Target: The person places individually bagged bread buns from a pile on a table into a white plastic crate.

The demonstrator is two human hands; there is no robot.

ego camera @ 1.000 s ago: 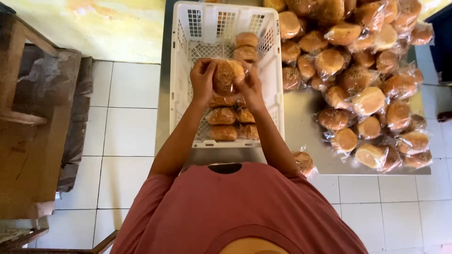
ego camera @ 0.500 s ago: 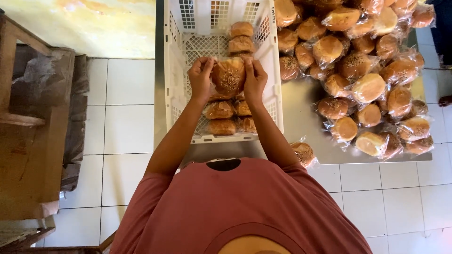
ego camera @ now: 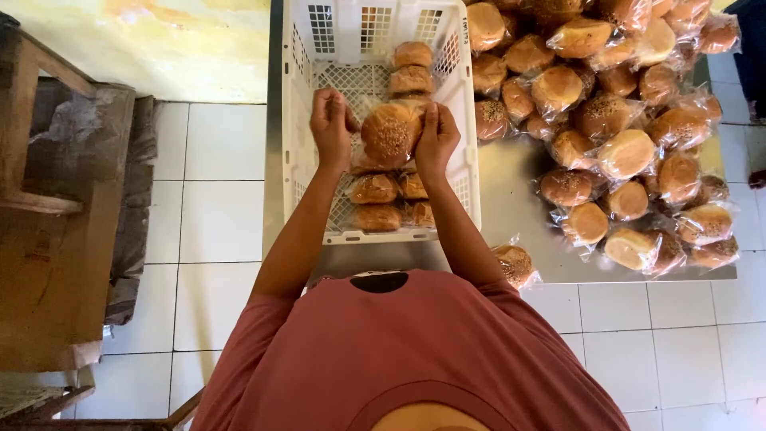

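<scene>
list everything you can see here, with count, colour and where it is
crate: one, white plastic, on the metal table in front of the person
table: one, grey metal, under the crate and the pile
held bun: one, brown, seeded, in clear wrap, between both hands over the crate
buns in crate: at least seven in view, brown, wrapped, in rows
bun pile: dozens, golden brown, wrapped, on the table right of the crate
single bun: one, brown, wrapped, at the table's near edge
wooden furniture: brown, on the white tiled floor at left
shirt: one, reddish pink
left hand: on the bun's left side
right hand: on the bun's right side
</scene>
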